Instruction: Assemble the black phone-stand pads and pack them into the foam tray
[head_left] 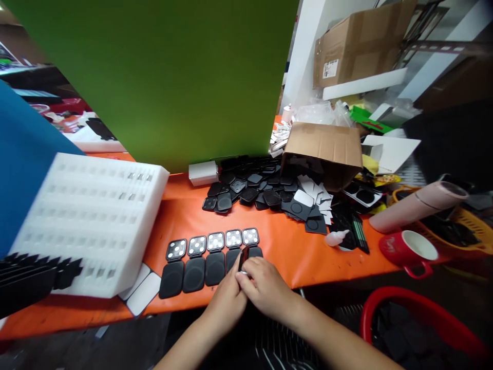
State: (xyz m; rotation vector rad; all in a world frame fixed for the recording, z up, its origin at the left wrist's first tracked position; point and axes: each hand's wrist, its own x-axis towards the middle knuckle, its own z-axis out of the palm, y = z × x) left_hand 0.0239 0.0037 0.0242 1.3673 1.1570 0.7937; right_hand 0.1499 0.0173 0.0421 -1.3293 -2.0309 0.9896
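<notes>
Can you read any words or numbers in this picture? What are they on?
None can be read.
White label on the big brown cardboard box: print too small and blurred.
White marks on the red ceramic mug: too blurred.
Red marks on the green packet: too blurred.
Small black square piece in the right hand: no writing shows.
</notes>
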